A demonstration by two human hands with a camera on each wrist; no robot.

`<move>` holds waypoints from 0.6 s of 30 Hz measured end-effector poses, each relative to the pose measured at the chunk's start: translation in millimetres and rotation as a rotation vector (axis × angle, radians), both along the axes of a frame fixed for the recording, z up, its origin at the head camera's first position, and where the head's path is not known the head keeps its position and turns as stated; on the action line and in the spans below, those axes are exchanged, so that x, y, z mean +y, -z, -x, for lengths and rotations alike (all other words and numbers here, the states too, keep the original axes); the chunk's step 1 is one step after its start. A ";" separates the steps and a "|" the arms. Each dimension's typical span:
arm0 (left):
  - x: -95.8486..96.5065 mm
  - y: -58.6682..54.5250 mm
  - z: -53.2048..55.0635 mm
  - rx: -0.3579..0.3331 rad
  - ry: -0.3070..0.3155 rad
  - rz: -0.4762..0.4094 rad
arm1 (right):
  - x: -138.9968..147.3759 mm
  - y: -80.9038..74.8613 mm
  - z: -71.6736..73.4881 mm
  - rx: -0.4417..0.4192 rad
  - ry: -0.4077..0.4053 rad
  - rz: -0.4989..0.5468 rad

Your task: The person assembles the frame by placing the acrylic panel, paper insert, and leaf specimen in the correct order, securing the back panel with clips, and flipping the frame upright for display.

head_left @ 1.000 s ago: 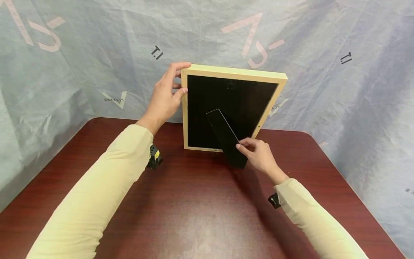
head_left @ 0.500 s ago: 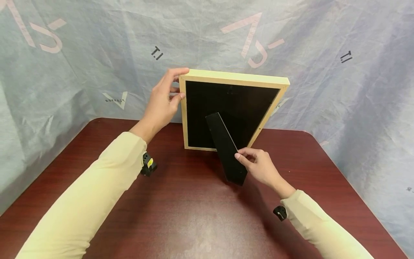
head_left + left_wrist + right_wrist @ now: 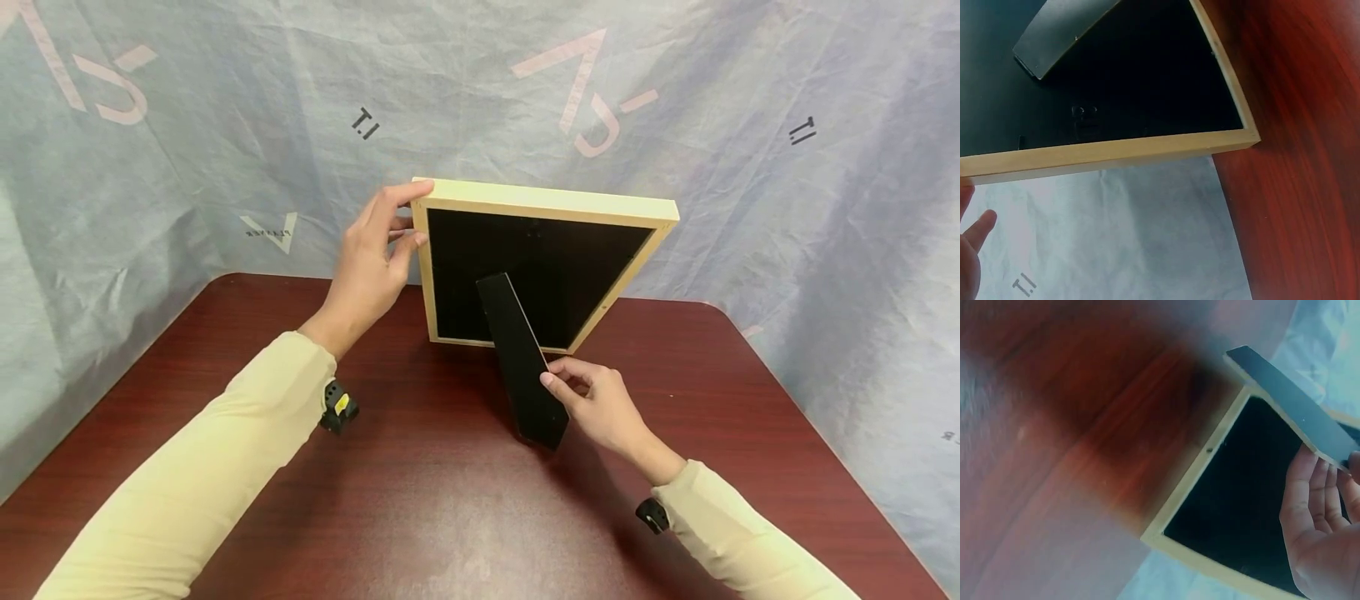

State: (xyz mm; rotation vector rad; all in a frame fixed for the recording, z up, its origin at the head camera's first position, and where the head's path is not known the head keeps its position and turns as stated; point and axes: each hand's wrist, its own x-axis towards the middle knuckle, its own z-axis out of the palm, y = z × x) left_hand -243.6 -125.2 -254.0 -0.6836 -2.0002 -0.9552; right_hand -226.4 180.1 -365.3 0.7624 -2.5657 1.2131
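A picture frame (image 3: 551,193) of pale wood stands on the table with its black back facing me, its top leaning my way. Around its upper left corner my left hand (image 3: 367,262) grips, the thumb on the back side and a finger along the top edge. My right hand (image 3: 600,408) pinches the right edge of the black easel leg (image 3: 517,358), which slants out from the backing. Whether the leg's foot touches the table cannot be told. The right wrist view shows the fingers of the right hand (image 3: 1316,531) under the leg (image 3: 1297,403).
The dark red wooden table (image 3: 450,500) has rounded far corners. Behind it and at both sides hangs a grey printed cloth (image 3: 465,83). A small black device (image 3: 339,406) sits at the left wrist, another device (image 3: 652,516) at the right.
The frame's top has tipped down and toward me, the left hand lowering with it. The easel leg's lower end has come nearer to me, with the right hand still pinching it.
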 end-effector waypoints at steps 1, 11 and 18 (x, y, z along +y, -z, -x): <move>0.1 1.3 0.0 0.011 -0.003 0.004 | -0.8 1.1 -0.5 0.001 -0.004 0.005; 2.0 16.7 -2.7 0.097 0.000 0.046 | -5.0 8.3 -6.7 -0.067 -0.007 0.025; 2.6 23.9 -4.2 0.161 -0.014 0.091 | -7.6 12.0 -10.8 -0.077 -0.015 0.035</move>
